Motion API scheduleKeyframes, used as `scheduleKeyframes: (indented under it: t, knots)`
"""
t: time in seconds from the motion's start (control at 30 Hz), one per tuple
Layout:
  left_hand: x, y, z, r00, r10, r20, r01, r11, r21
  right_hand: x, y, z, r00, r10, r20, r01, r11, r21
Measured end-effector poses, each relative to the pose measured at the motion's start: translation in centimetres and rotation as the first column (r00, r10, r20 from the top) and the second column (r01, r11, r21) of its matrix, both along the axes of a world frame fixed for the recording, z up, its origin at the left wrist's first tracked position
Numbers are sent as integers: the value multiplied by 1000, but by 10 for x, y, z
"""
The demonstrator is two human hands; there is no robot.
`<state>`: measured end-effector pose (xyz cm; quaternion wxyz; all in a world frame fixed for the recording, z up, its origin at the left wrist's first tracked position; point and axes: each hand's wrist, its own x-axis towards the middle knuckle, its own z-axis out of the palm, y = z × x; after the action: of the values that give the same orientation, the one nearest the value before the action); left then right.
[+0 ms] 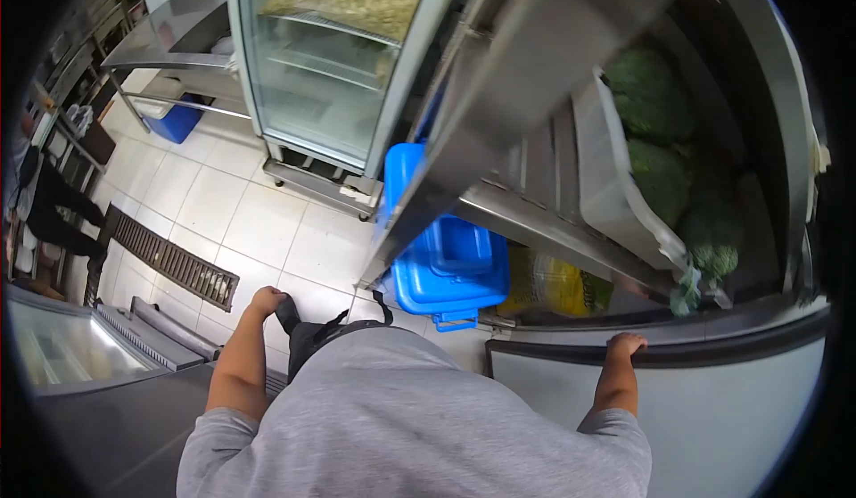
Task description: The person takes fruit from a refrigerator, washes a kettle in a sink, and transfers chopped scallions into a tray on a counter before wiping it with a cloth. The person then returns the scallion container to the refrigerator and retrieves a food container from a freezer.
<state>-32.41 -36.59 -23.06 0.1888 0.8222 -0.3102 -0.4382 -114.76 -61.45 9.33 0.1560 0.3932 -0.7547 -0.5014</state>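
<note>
My right hand (627,345) is at the edge of a refrigerator door (660,400), a pale panel with a dark rubber seal, its fingers curled over that edge. Beyond the door the refrigerator stands open, and a white plastic bin (611,168) inside holds several heads of broccoli (646,106). A yellow bag (548,286) lies low inside, below the bin. On the other side, my left hand (267,300) hangs beside my leg over the tiled floor. Its fingers are curled in, and nothing shows in them.
Blue plastic containers with lids (450,275) stand on the floor just ahead. A glass-door refrigerator (321,70) holds bagged food. A drain grate (169,253) crosses the floor at left, near a person in dark trousers (62,204). A steel table (169,39) stands farther back.
</note>
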Motion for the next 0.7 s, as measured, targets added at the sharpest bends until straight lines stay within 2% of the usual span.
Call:
scheduleKeyframes:
  t: [0.07, 0.1, 0.13, 0.2, 0.23, 0.27, 0.3, 0.33, 0.37, 0.4, 0.47, 0.6, 0.67, 0.7]
  knots:
    - [5, 0, 7, 998, 48, -40, -48, 999, -12, 10, 0, -20, 997, -71, -32, 73, 993, 97]
    - [10, 3, -7, 1000, 10, -14, -10, 1000, 16, 13, 0, -33, 988, -139, -62, 148, 969, 200]
    - [17, 7, -16, 999, -31, 9, 30, 999, 44, 16, -1, -44, 974, -204, -101, 226, 928, 296]
    - [25, 17, 2, 992, -117, 39, 109, 980, 165, 59, 17, -52, 922, -327, -209, 388, 793, 470]
    - [39, 32, -34, 995, -90, -41, 96, 979, 178, 74, 23, -59, 951, -308, -8, 270, 818, 508]
    - [49, 45, -34, 992, -60, -114, 85, 969, 234, 90, 35, -73, 938, -286, 195, 146, 839, 525]
    - [58, 57, -32, 983, -26, -179, 78, 953, 292, 92, 56, -110, 857, -234, 458, -10, 883, 470]
    - [71, 73, -44, 975, 0, -221, 65, 955, 290, 101, 71, -137, 710, -165, 685, -147, 916, 373]
    - [83, 91, -51, 961, 124, -248, -35, 941, 337, 173, 93, -103, 415, -92, 905, -367, 894, 259]
    - [96, 106, -47, 948, 166, -271, -58, 929, 366, 273, 119, -47, 71, -81, 994, -548, 829, 106]
    - [126, 138, -27, 936, 237, -259, -131, 920, 370, 362, 131, -83, 12, -154, 988, -513, 847, 139]
    - [210, 203, -2, 894, 403, -197, -310, 872, 378, 543, 109, -197, 76, -164, 984, -577, 797, 177]
    - [261, 230, -2, 890, 433, -144, -373, 872, 316, 620, 91, -218, 84, -195, 977, -561, 801, 208]
    - [279, 235, 7, 879, 474, -55, -445, 856, 262, 647, 86, -218, 70, -204, 977, -590, 781, 205]
